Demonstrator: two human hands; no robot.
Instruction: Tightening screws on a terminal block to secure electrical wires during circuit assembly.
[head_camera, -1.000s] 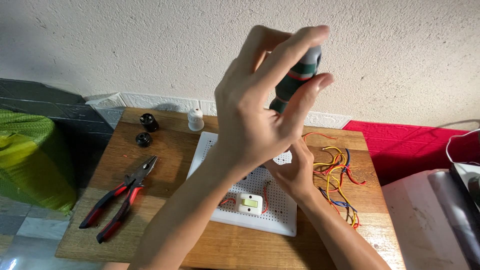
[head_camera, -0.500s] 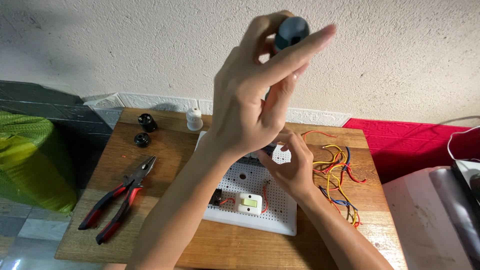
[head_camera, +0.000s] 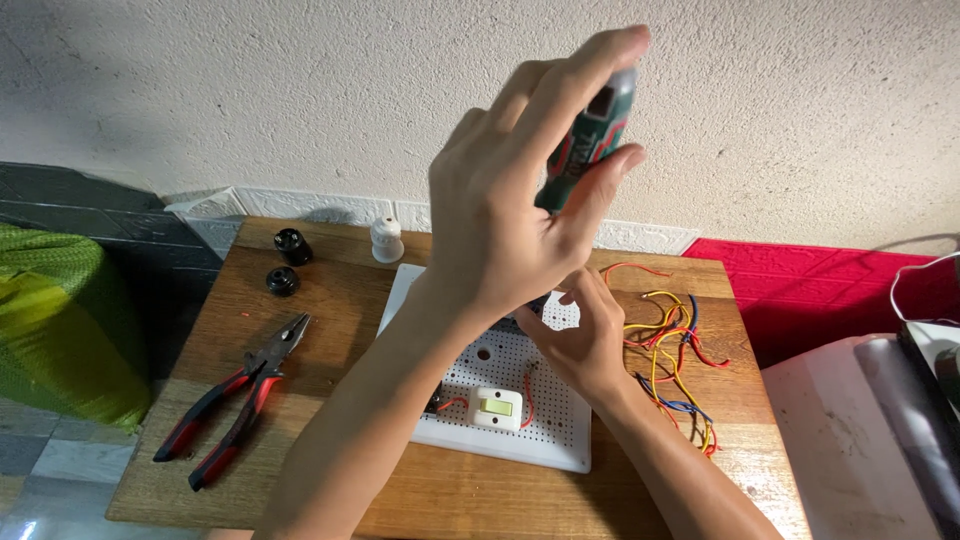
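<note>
My left hand (head_camera: 510, 220) is raised over the table, its fingers wrapped around the dark green and red handle of a screwdriver (head_camera: 585, 150). The shaft points down behind the hand and is hidden. My right hand (head_camera: 580, 345) rests on the white perforated board (head_camera: 520, 455). Its fingertips pinch a small dark part (head_camera: 538, 302) at the board's far side, mostly covered by my left hand. A white switch (head_camera: 497, 408) with red leads sits near the board's front edge.
Red-handled pliers (head_camera: 235, 400) lie on the left of the wooden table (head_camera: 330, 330). Two black sockets (head_camera: 290, 260) and a white ceramic holder (head_camera: 386, 240) stand at the back. Loose coloured wires (head_camera: 670, 350) lie to the right. A green bag (head_camera: 50, 330) is far left.
My left hand has turned the screwdriver handle, whose top faced the camera and now leans up to the right. My right hand has stayed on the board.
</note>
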